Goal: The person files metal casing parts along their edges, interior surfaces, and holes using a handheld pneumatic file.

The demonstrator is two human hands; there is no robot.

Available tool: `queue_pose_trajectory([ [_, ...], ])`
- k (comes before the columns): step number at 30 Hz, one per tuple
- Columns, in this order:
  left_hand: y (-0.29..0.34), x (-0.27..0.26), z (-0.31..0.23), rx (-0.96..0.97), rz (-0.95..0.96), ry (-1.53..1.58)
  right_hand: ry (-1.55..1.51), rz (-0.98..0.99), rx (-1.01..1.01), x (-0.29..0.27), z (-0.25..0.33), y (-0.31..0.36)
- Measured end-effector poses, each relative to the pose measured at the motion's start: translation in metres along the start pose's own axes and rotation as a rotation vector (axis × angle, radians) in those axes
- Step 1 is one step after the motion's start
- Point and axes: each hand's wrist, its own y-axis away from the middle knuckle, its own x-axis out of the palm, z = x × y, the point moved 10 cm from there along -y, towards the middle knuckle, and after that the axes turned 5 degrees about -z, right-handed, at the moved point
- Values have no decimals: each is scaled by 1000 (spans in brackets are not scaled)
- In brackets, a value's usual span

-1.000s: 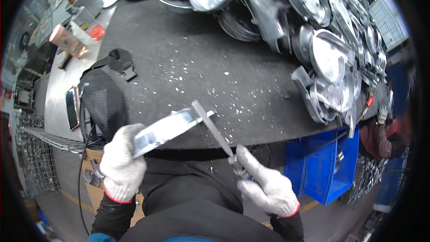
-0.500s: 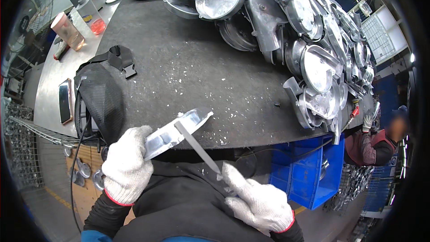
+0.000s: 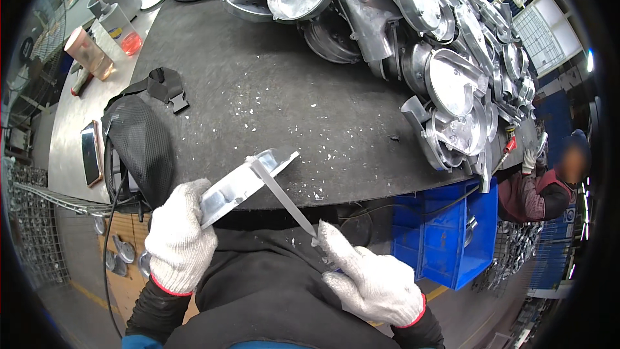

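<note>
My left hand [image 3: 183,239], in a white knit glove with a red cuff edge, grips the end of a silver cast-metal part [image 3: 227,198]. That part is tilted, held at the near edge of the dark table. My right hand [image 3: 374,278], gloved the same way, is closed on the near end of a flat grey file [image 3: 284,199]. The file's far end lies against the metal part's upper rim. The fingers cover the file's grip.
A tall heap of similar metal castings [image 3: 445,84] fills the table's far right. A black bag [image 3: 139,145] and phone [image 3: 92,153] lie left. Below the right table edge stands a blue bin [image 3: 439,239]. Another person [image 3: 539,194] is at far right.
The view has shifted slightly, so the table and heap sit a little differently. Both hands keep their holds, and the file still touches the casting's rim.
</note>
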Motion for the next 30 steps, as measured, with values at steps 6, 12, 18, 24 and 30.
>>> queue_pose_trajectory([
  [6,-1,2,-3,0,15,-5,-378,123,-184,16,-5,7],
  [12,-7,-3,-20,93,-4,-20,-1641,514,137,84,-21,2],
  [18,-17,-1,-29,95,34,-87,-467,-123,-340,14,-3,0],
  [24,-26,-2,-50,192,94,-273,456,-314,-194,-35,22,12],
  [30,-35,-2,-56,307,-10,-222,568,-456,-110,-54,15,15],
])
